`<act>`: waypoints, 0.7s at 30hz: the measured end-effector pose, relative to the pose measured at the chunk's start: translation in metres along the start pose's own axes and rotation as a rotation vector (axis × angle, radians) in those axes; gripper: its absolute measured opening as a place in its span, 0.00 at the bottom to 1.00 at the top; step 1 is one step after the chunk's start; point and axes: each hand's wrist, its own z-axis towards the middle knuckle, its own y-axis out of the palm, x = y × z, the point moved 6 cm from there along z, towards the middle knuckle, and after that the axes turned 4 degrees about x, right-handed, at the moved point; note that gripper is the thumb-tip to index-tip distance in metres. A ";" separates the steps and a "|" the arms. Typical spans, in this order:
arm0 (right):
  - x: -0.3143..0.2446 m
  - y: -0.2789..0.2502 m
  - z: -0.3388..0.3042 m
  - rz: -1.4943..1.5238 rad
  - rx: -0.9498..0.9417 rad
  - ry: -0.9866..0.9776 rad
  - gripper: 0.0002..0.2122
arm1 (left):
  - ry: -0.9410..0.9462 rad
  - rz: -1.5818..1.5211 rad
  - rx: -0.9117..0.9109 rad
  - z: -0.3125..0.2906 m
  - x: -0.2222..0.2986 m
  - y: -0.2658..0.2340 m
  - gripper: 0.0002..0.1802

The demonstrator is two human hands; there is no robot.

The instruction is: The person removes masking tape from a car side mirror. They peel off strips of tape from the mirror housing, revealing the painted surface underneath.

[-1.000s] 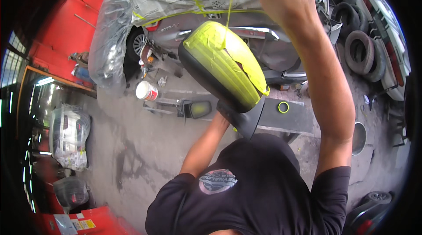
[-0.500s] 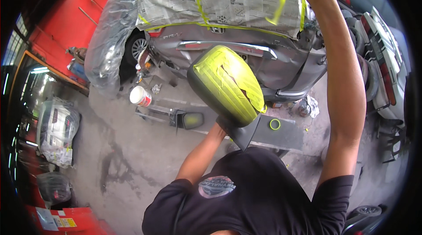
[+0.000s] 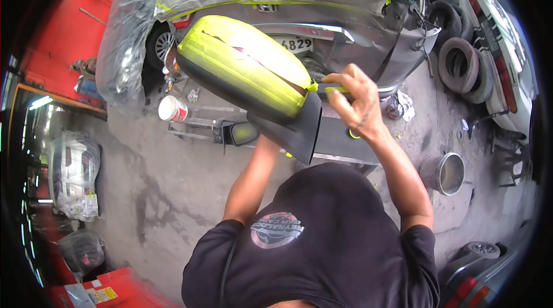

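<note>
A car side mirror with a dark grey housing is held up in front of me. Yellow-green masking tape covers much of its shell, with an uneven gap running lengthwise. Behind the mirror's base goes my left hand; only its wrist area shows, the fingers are hidden, and it bears the mirror's weight. Just right of the mirror's end, my right hand is closed in a pinch on a strip of yellow-green tape.
Beyond stands a grey car, its rear window masked with paper and tape. A low bench holds another side mirror and a tape roll. A white bucket, metal pot and stacked tyres stand around.
My right hand has come down from high at the upper right, where a tape strip hung from it, to beside the mirror. The mirror has shifted left and up and lies more level.
</note>
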 end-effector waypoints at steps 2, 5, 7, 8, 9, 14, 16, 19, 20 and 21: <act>-0.002 0.011 -0.007 -0.022 -0.014 -0.025 0.13 | 0.084 0.237 -0.023 0.000 0.006 -0.003 0.26; -0.008 0.020 -0.009 -0.101 -0.024 -0.088 0.14 | 0.043 0.171 -0.026 -0.011 -0.010 0.010 0.28; -0.008 0.023 -0.008 -0.108 -0.036 -0.107 0.15 | -0.011 0.106 -0.042 -0.013 -0.014 0.015 0.30; -0.008 0.023 -0.008 -0.090 -0.017 -0.153 0.15 | -0.023 0.135 -0.064 -0.014 -0.014 0.018 0.31; -0.007 0.023 -0.006 -0.073 0.002 -0.198 0.15 | -0.034 0.164 -0.086 -0.014 -0.014 0.019 0.31; -0.002 0.032 -0.002 -0.038 0.006 -0.338 0.11 | -0.128 0.132 -0.201 -0.017 -0.018 0.019 0.31; 0.001 0.035 0.001 -0.041 -0.041 -0.327 0.09 | -0.081 0.260 -0.210 -0.016 -0.012 0.015 0.31; 0.002 0.039 0.005 -0.026 -0.116 -0.299 0.08 | -0.067 0.107 -0.085 -0.015 -0.008 0.008 0.30; 0.002 0.039 0.007 -0.036 -0.136 -0.303 0.07 | -0.068 -0.081 0.008 -0.013 -0.005 0.003 0.29; 0.001 0.038 0.010 -0.049 -0.155 -0.306 0.07 | -0.067 -0.271 0.102 -0.010 -0.002 -0.002 0.29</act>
